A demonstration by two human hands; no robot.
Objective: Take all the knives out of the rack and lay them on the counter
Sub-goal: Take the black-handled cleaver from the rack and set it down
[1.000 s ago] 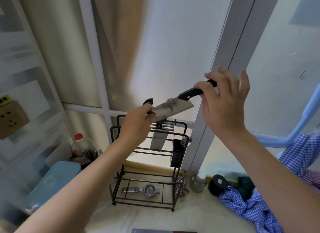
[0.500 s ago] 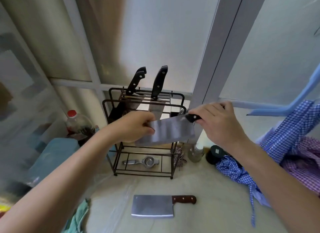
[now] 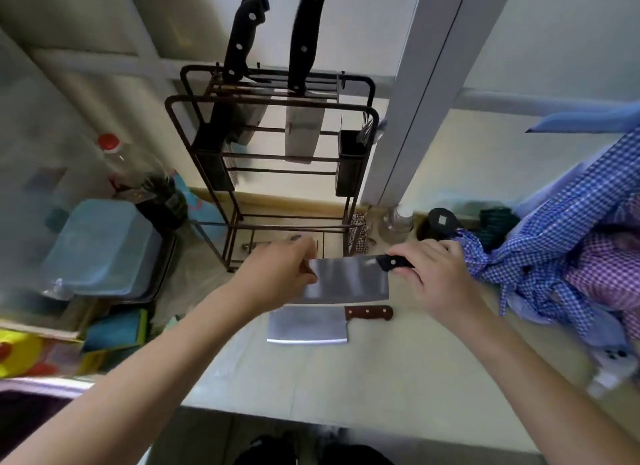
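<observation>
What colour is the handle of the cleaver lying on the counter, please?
Reddish-brown wood, on the cleaver, seen in the head view.

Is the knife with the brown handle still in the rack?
No, it is out. The brown-handled knife lies flat on the counter, in front of the rack.

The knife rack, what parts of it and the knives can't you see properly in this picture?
All in the head view:
- Knives in the rack: two left black handles overlap, so their blades blur together behind the bars.
- Tool on the rack's bottom shelf: mostly hidden by the left hand.
- Held cleaver: handle mostly covered by the right hand.
- Wooden-handled cleaver: top edge hidden by the held cleaver.
</observation>
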